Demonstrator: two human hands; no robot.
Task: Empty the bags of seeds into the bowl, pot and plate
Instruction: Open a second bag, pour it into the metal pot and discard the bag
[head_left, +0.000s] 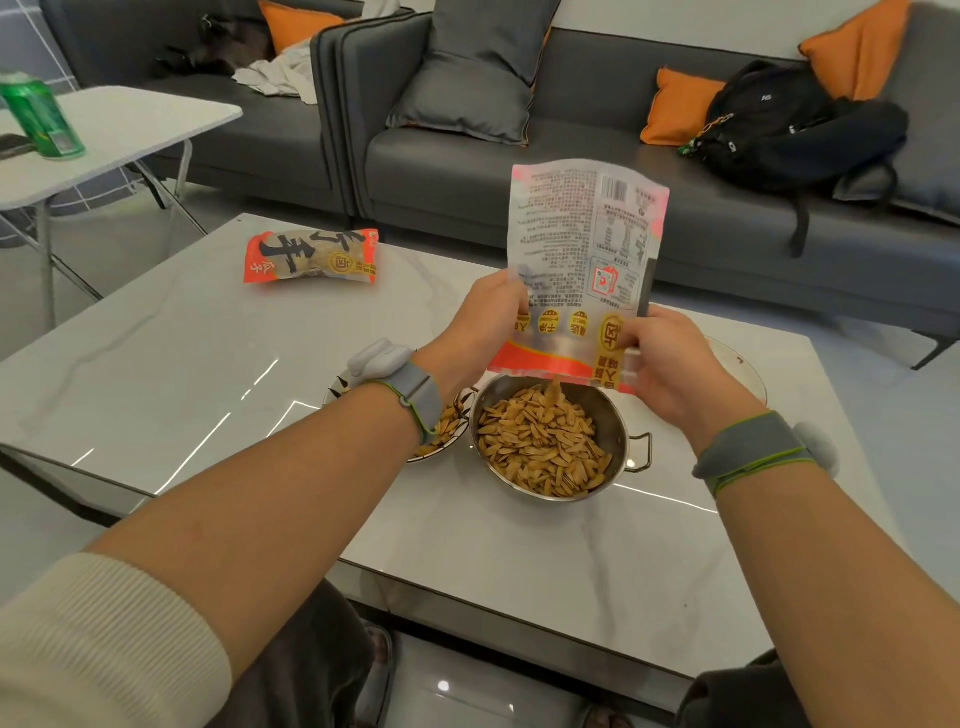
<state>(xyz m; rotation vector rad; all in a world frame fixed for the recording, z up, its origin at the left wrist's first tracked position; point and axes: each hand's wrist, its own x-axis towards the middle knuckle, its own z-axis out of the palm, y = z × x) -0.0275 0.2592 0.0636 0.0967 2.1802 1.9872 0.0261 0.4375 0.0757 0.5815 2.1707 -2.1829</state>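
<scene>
Second bag (582, 270) is held upside down over the pot (613, 415) – gripped by both hands (485, 322) (670, 364), last seeds being tipped out. Next, the full bag (311, 257) on the tabletop (208, 364) gets emptied onto the plate (748, 364).

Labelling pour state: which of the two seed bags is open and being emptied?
The upside-down bag, gripped by the left hand and right hand over the steel pot, seeds falling out. The other bag lies full on the table, untouched.

Red-and-white printed bag (582, 270), tan striped seeds (543, 447), silver pot (615, 415).
</scene>
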